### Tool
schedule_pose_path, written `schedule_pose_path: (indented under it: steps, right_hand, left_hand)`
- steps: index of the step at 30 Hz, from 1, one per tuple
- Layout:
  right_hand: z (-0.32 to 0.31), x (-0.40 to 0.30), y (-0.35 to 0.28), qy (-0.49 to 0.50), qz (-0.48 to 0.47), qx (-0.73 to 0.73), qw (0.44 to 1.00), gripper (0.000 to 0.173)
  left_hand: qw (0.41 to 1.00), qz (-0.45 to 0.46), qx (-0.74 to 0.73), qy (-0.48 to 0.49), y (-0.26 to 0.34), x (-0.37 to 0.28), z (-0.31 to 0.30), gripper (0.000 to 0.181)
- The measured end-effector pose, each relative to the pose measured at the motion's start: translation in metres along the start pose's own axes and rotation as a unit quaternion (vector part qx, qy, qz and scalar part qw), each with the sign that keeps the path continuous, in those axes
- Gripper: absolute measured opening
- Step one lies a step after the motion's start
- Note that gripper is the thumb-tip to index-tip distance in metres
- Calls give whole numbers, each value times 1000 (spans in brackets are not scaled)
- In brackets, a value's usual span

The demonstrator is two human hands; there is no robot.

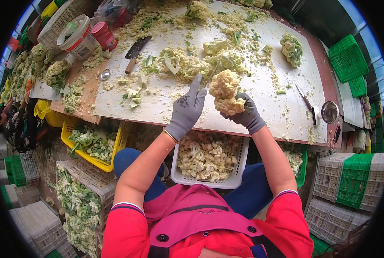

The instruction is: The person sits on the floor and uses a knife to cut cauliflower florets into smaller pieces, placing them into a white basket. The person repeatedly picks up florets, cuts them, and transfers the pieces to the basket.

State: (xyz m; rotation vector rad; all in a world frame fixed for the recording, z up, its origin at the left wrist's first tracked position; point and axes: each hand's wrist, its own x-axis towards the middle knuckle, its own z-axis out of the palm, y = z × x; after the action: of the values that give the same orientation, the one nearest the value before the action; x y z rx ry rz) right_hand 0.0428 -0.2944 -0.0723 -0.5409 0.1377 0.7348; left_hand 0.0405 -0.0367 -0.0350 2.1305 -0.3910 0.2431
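Observation:
My right hand (pixel 248 114), in a grey glove, grips a yellowish cauliflower piece (pixel 225 90) from its lower right, above the white work board (pixel 275 106). Just left of it is my left hand (pixel 189 106), also gloved, its index finger stretched towards the far side. A thin pale glint shows by its fingertips; whether it holds a small blade cannot be made out. Beyond the hands lie trimmed cauliflower stems and leaves (pixel 224 61). Below the board's near edge, a white plastic basket (pixel 175 171) holds many cut florets (pixel 208 158).
A cleaver (pixel 137 53) lies back left near a tub (pixel 77 38) and a red-lidded jar (pixel 104 36). A knife (pixel 304 96) and small fan (pixel 330 112) are at right. A yellow crate (pixel 98 163) of trimmings stands lower left. Another person (pixel 16 125) is at far left.

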Motion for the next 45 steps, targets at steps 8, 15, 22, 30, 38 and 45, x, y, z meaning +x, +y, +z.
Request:
schedule_pose_path:
  steps: [8, 15, 22, 30, 38, 45]
  right_hand:
    - [-4, 2, 16, 40, -32, -56, 997, 75]
    - [3, 6, 12, -29, 21, 41, 999, 75]
    - [8, 6, 11, -7, 8, 49, 999, 72]
    - [31, 7, 17, 61, 10, 53, 997, 63]
    - [32, 10, 26, 39, -2, 70, 997, 58]
    - [39, 9, 27, 18, 3, 143, 990, 58]
  left_hand:
    - [952, -84, 288, -61, -15, 12, -12, 55]
    - [972, 33, 231, -39, -1, 8, -15, 57]
    - [973, 172, 155, 13, 16, 15, -27, 56]
    - [984, 95, 147, 28, 19, 18, -29, 55]
    - [975, 15, 219, -20, 6, 18, -18, 53]
    - [999, -19, -20, -22, 1, 16, -10, 50]
